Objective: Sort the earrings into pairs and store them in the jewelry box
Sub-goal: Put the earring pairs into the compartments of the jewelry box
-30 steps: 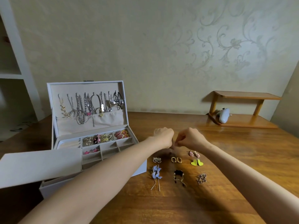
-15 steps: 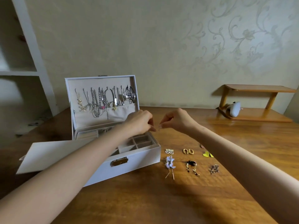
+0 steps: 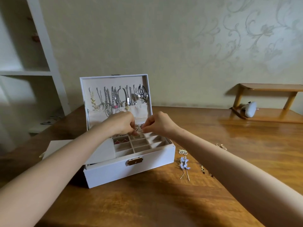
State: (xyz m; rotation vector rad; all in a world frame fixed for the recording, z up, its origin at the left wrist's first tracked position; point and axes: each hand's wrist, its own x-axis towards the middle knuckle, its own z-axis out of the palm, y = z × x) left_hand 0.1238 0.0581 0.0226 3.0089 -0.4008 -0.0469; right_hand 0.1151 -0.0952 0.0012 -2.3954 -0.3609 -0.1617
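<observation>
Grips clamped: the left hand (image 3: 122, 123) and right hand (image 3: 158, 123) are both pinching the pearly earrings (image 3: 137, 128), fingertips almost meeting, at frame centre. They are hanging just above the box (image 3: 131, 169), its back cells lying straight below, left hand nearer. Blue earrings (image 3: 184, 163) are waiting lower right on the counter (image 3: 164, 202).

The jewelry box (image 3: 131, 172) is finished in white and lined in beige, and its clasp (image 3: 134, 161) is gold-toned. Pink earrings (image 3: 121, 141), pearly earrings (image 3: 137, 129) and lilac flower earrings (image 3: 184, 163) with gold stems are seen. The table (image 3: 164, 202) is marked by brown wood grain. The cream wall (image 3: 164, 46) is patterned with grey-green floral scrolls; the shelving (image 3: 43, 46) is painted white.
</observation>
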